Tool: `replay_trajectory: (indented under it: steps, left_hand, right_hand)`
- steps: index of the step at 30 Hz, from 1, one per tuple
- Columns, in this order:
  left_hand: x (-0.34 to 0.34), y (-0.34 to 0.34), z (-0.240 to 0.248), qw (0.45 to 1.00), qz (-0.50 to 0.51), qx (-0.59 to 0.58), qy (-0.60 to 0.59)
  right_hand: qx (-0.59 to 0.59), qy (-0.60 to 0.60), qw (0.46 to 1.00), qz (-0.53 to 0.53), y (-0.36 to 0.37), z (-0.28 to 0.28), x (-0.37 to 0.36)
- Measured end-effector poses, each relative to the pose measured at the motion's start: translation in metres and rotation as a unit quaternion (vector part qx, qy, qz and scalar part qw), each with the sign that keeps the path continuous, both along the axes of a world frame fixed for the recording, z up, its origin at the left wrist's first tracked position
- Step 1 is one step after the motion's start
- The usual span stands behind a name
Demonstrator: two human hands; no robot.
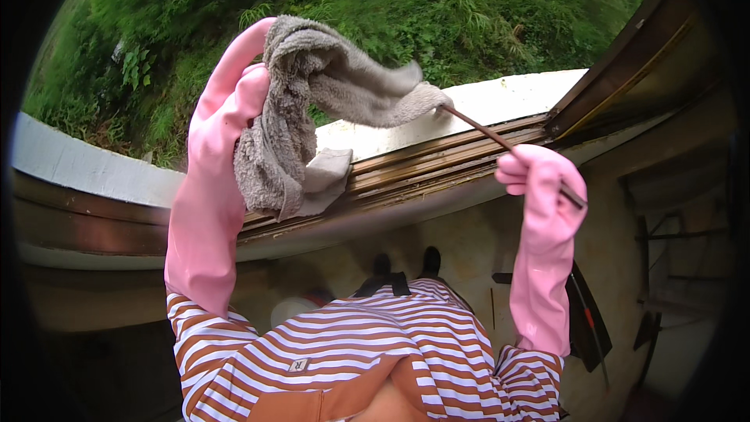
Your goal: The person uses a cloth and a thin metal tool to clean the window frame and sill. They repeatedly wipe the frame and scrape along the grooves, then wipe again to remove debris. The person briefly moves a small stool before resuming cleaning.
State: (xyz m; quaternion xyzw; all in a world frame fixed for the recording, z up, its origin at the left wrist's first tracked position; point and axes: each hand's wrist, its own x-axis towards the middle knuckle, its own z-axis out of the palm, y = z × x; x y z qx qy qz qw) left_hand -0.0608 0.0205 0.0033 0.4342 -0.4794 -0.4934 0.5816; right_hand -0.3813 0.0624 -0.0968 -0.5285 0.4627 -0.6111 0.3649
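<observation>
While the left hand (238,105) clutches the bunched gray cloth (291,98), the right hand (543,176), well apart from that bulk, grips a thin rod (484,130) slanting forward and leftward to the cloth's right end; whether its tip is wrapped cannot be told. Below run the window tracks (437,158); beyond the white ledge (523,94) lies open air.

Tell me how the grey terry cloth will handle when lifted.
Probably floppy: the grey terry cloth hangs in loose folds from the pink-gloved left hand. Its rough, fuzzy surface should resist slipping. It seems unlikely to roll, since it droops rather than holding a round shape.
</observation>
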Motion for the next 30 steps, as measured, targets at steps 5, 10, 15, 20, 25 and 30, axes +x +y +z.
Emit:
replay_trajectory:
  steps: [5, 10, 15, 20, 25, 30]
  left_hand:
    - [0.006, -0.004, -0.004, 0.998, -0.054, 0.034, -0.023]
    - [-0.003, -0.003, 0.003, 0.997, -0.042, 0.041, -0.041]
    - [0.005, -0.004, 0.005, 0.987, -0.034, 0.053, -0.149]
    - [0.021, 0.0, -0.007, 0.99, -0.094, 0.022, -0.104]
    - [0.006, 0.022, 0.016, 0.982, -0.074, 0.036, -0.168]
    - [0.01, 0.03, 0.014, 0.977, -0.085, 0.019, -0.195]
  right_hand:
    - [0.031, -0.027, 0.999, -0.031, 0.005, 0.002, -0.028]
    - [0.106, 0.024, 0.991, -0.079, 0.005, 0.039, -0.036]
    - [-0.024, -0.089, 0.992, -0.092, 0.002, 0.054, -0.048]
    - [0.094, -0.162, 0.98, 0.066, -0.04, -0.011, 0.026]
    - [0.246, -0.54, 0.803, -0.06, -0.063, -0.012, 0.067]
    - [0.083, -0.717, 0.69, 0.053, -0.064, 0.002, 0.023]
